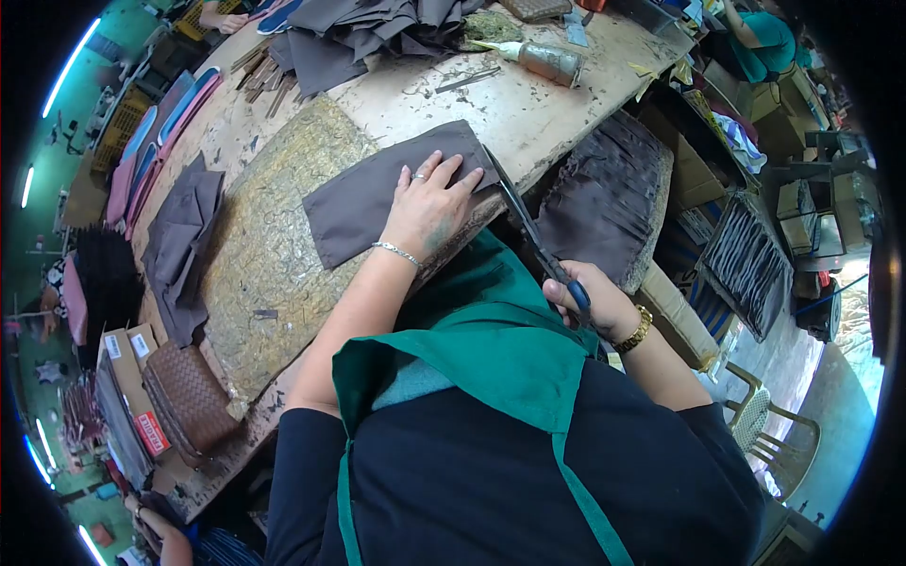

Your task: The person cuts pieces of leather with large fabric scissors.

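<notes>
A dark grey-brown piece of fabric (363,203) lies flat near the table edge, partly on a rough, glue-crusted board (293,189). My left hand (432,206) rests palm down on it, fingers spread. In my right hand (604,304) is a pair of long scissors (534,232), gripped by the dark blue handles. Their blades point up and away from me, with the tips at the fabric's right edge. Whether the blades have fabric between them I cannot make out.
Folded dark cloth (184,245) and a brown woven bag (187,396) lie on the left. Behind are a fabric pile (377,33) and a glue-stained bottle (547,62). More dark pieces (609,198) hang on a board below right. A chair (769,429) and other people are around.
</notes>
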Available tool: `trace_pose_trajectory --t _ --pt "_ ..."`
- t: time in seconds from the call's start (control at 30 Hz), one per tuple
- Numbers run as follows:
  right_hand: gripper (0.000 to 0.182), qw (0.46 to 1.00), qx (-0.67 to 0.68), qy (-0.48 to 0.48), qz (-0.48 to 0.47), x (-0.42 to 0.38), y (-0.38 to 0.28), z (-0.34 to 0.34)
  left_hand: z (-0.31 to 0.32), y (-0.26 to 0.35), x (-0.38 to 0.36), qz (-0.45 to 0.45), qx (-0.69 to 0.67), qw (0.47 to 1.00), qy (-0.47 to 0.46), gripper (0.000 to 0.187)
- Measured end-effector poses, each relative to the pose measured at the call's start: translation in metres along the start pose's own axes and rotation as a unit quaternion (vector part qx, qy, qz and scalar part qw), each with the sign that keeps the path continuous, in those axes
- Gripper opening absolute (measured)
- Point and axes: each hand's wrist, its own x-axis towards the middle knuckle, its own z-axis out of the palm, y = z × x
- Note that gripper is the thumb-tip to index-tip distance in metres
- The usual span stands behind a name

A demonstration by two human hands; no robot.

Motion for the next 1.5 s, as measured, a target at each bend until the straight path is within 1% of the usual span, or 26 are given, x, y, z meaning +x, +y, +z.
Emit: trace_pose_trajectory --t 0.27,0.37,0.43,0.63,0.73,0.8,0.97,1.07,1.13,1.2,1.33,1.47,1.5 --pt "0.059 1.000 -0.006 0.018 0.011 -0.004 0.001 0.002 0.001 -0.001 -0.001 -0.003 -0.010 1.000 0.002 0.036" --pt "0.058 0.999 -0.029 0.027 0.019 -0.008 0.000 0.002 0.001 -0.001 -0.002 -0.001 -0.012 1.000 0.003 0.036" --pt "0.055 0.999 -0.043 0.011 0.025 -0.010 -0.002 0.001 0.001 -0.001 -0.002 0.000 -0.013 1.000 0.005 0.037" --pt "0.058 0.999 -0.024 0.031 0.014 -0.007 0.001 0.004 0.002 -0.002 -0.002 0.001 -0.013 1.000 0.005 0.037" --pt "0.057 0.999 -0.029 0.038 0.008 -0.008 0.002 0.004 0.003 -0.003 -0.002 -0.003 -0.013 1.000 0.005 0.037" --pt "0.056 0.999 -0.025 0.041 0.006 -0.008 0.003 0.005 0.003 -0.003 -0.003 0.004 -0.016 1.000 0.021 0.032" --pt "0.052 0.998 -0.020 0.052 0.010 -0.011 0.000 0.010 0.002 -0.002 -0.002 0.003 -0.016 1.000 0.018 0.032" --pt "0.051 0.997 -0.049 0.059 0.009 -0.014 -0.002 0.011 0.002 -0.002 -0.003 0.002 -0.017 1.000 0.018 0.032" --pt "0.050 0.998 -0.033 0.054 0.003 -0.015 -0.003 0.011 0.002 -0.002 -0.003 0.001 -0.019 1.000 0.019 0.032" --pt "0.050 0.999 -0.026 0.045 -0.001 -0.013 -0.002 0.009 0.001 -0.002 -0.003 -0.010 -0.026 1.000 0.004 0.036" --pt "0.051 1.000 0.012 0.016 -0.008 -0.001 0.001 0.007 -0.001 -0.002 -0.004 -0.006 -0.032 0.999 0.003 0.036" --pt "0.053 0.999 0.038 0.015 0.001 0.007 -0.009 0.008 -0.001 -0.002 -0.005 0.002 -0.039 0.999 0.008 0.036" --pt "0.046 0.999 0.036 0.015 0.005 0.008 -0.010 0.008 -0.001 -0.003 -0.005 0.004 -0.039 0.999 0.008 0.036"
